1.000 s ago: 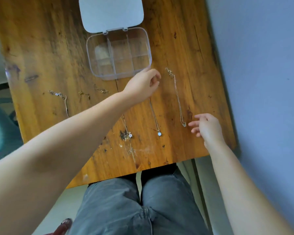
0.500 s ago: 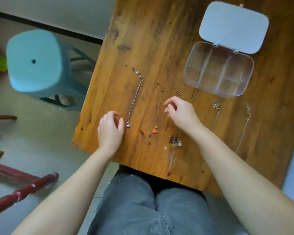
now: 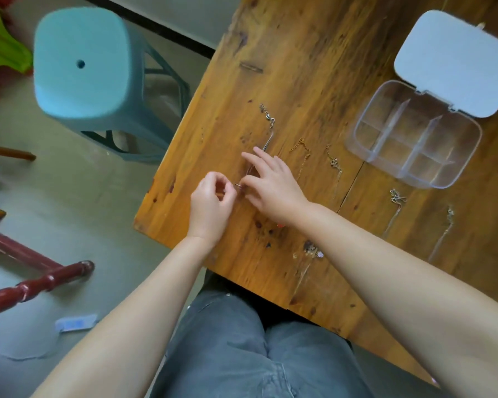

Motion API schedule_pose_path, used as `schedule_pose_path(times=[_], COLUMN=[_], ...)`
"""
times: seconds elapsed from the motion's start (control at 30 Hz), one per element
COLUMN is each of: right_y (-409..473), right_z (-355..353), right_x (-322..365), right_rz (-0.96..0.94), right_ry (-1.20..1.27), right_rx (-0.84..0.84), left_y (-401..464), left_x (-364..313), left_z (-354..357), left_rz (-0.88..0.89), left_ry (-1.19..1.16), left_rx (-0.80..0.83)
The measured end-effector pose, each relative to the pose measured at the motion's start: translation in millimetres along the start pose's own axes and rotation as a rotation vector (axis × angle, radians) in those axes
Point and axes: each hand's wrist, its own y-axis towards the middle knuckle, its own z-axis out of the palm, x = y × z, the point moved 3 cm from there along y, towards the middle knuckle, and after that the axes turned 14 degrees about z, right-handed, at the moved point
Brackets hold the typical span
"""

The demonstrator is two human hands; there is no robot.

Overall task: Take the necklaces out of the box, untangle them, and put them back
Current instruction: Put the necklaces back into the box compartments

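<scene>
Several thin necklaces lie in a row on the wooden table (image 3: 299,67). The leftmost silver necklace (image 3: 268,119) has its clasp end stretched away from me. Its near end is pinched between my left hand (image 3: 209,201) and my right hand (image 3: 273,185), which meet at the chain near the table's left edge. A gold necklace (image 3: 301,155) and another chain (image 3: 335,168) lie just right of my right hand. Two more chains (image 3: 396,208) (image 3: 446,228) lie further right. The clear compartment box (image 3: 411,133) stands open and holds nothing, its white lid (image 3: 454,64) folded back.
A light blue plastic stool (image 3: 81,67) stands on the floor left of the table. Dark red wooden rails (image 3: 35,282) lie at the lower left. My knees in grey jeans (image 3: 256,349) sit under the table's near edge.
My view swung left. Both hands moved to the leftmost necklace; the left hand closed on its pendant end and the right hand crossed over from the middle chains to join it.
</scene>
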Motion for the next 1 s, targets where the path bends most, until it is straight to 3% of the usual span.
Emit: schedule_pose_path(times=[0.13, 0.3, 0.4, 0.53, 0.7, 0.83, 0.9, 1.0], right_y=[-1.0, -20.4, -35.3, -36.8, -4.8, 5.9, 2.3, -14.7], right_z=[-34.0, -99.8, -134.8, -171.6, -161.6, -140.6, -135.9, -137.8], right_x=[-19.2, -70.7, -101.8, -143.8, -172.3, -183.5, -183.4, -166.2], right_rz=[0.200, 0.540, 0.582, 0.599, 0.793, 0.909, 0.937, 0.937], right_ry=[0.329, 1.031, 1.581, 1.877, 1.762, 1.671, 1.570, 1.253], right_rx=[0.022, -0.068, -0.212, -0.444, -0.390, -0.333, -0.334, -0.432], left_y=[34.4, 90.1, 120.0, 149.0, 161.8, 166.8, 164.3, 149.3], left_x=[-20.7, -54.8, -89.2, -140.6, -182.4, -173.2, -166.9, -155.9], left_z=[-12.8, 4.4, 29.2, 80.1, 143.4, 161.1, 157.4, 134.0], left_rz=[-0.111, -0.119, -0.053, 0.076, 0.328, 0.438, 0.496, 0.461], left_ry=[-0.240, -0.375, -0.451, -0.464, -0.119, 0.222, 0.248, 0.091], left_rx=[-0.144, -0.105, -0.079, 0.054, 0.242, 0.339, 0.389, 0.396])
